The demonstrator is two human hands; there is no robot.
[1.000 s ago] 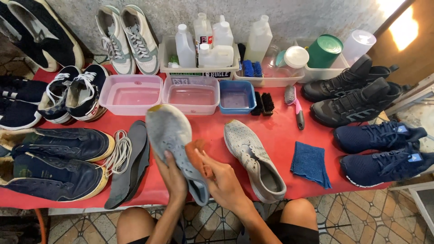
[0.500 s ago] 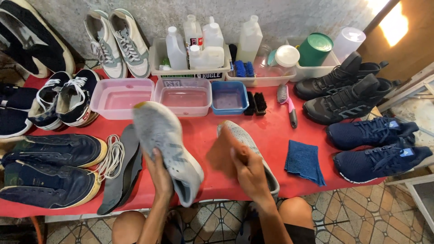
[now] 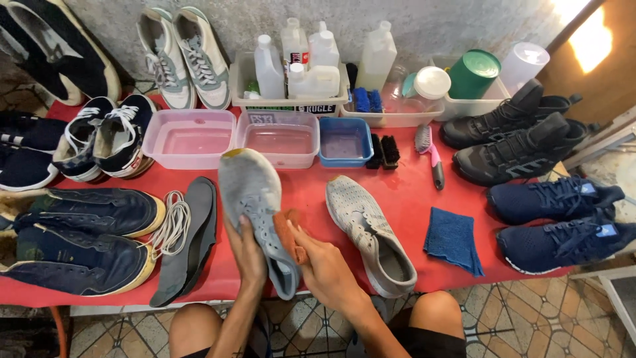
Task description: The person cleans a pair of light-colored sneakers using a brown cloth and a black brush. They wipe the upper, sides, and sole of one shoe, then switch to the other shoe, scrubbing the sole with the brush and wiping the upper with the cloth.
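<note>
My left hand (image 3: 249, 257) grips a grey knit sneaker (image 3: 254, 199), holding it toe-up above the red table (image 3: 424, 212). My right hand (image 3: 326, 268) presses an orange cloth (image 3: 289, 233) against the side of that sneaker near the heel. The matching grey sneaker (image 3: 371, 232) lies on the table just right of my hands, toe pointing away.
Two pink basins (image 3: 191, 138) and a small blue tub (image 3: 346, 140) stand behind. Bottles (image 3: 311, 66), brushes (image 3: 430, 152), a blue cloth (image 3: 454, 238), dark insoles (image 3: 189, 238) and white laces (image 3: 173, 222) lie around. Navy shoes (image 3: 556, 219), black boots (image 3: 517, 136) and other sneakers line both sides.
My right hand pulled the orange cloth away from the sneaker to the right, then brought it back against the shoe's side. The sneaker stayed in my left hand.
</note>
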